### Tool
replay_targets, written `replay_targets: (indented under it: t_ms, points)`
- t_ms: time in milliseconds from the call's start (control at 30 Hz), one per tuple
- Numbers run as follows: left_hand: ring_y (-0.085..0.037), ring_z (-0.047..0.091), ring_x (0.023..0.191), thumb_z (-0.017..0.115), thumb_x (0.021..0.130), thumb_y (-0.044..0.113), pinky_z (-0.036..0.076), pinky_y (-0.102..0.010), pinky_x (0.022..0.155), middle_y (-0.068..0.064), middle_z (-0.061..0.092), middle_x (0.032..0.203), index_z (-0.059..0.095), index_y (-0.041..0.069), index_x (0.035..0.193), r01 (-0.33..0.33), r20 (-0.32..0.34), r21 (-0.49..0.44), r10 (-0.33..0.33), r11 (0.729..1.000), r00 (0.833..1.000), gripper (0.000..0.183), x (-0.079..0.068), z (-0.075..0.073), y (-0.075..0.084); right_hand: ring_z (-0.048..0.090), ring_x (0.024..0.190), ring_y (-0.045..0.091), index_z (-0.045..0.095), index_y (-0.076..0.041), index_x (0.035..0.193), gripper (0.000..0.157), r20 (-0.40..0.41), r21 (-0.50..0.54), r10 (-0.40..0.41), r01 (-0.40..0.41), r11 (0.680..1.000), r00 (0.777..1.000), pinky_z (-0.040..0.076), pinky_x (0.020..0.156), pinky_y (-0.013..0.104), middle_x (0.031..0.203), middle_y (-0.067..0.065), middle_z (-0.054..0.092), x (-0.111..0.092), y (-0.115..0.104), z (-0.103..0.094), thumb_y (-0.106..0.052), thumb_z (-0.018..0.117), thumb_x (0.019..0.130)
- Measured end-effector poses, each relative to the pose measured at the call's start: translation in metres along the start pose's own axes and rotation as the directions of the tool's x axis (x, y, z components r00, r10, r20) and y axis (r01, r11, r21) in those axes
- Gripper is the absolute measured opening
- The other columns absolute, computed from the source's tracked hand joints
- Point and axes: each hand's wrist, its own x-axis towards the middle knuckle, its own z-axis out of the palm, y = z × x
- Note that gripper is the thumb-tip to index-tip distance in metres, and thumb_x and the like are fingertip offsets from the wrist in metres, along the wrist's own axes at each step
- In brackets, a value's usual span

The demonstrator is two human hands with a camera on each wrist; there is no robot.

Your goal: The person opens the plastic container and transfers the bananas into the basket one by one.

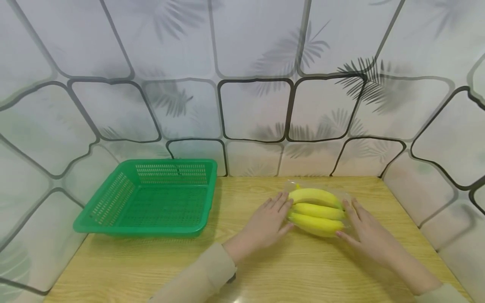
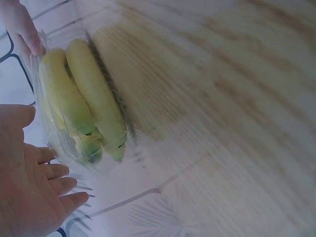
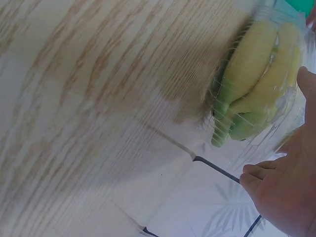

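Yellow bananas (image 1: 316,212) with greenish ends lie side by side in a clear plastic container (image 2: 47,111) on the wooden table. At the container's left end is my left hand (image 1: 268,221), its fingers extended along that side and thumb nearer me. The left wrist view shows this hand (image 2: 29,173) with its palm turned toward the package. My right hand (image 1: 373,235) flanks the opposite end, fingers reaching along the far corner and thumb by the front corner. In the right wrist view, the thumb of the right hand (image 3: 291,173) comes right up to the clear plastic.
A green plastic basket (image 1: 206,210) with slotted walls stands on the left of the wooden table (image 1: 288,273). Patterned wall covering (image 1: 254,109) rises behind the table and along both sides. Long light sleeves (image 1: 212,269) cover my forearms.
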Motion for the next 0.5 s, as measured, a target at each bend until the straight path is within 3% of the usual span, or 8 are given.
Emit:
replay_targets:
  t_ms: [500]
  points:
    - [-0.025, 0.024, 0.165, 0.042, 0.113, 0.051, 0.026, -0.041, 0.134, -0.013, 0.023, 0.177, 0.029, 0.008, 0.168, 0.032, 0.053, 0.034, -0.033, 0.999, 0.998, 0.071, -0.001, -0.012, -0.01, 0.038, 0.141, 0.067, 0.011, -0.001, 0.17, 0.103, -0.002, 0.025, -0.031, 0.031, 0.999, 1.0, 0.039, 0.112, 0.077, 0.164, 0.044, 0.024, 0.008, -0.008, 0.005, -0.046, 0.072, 0.1]
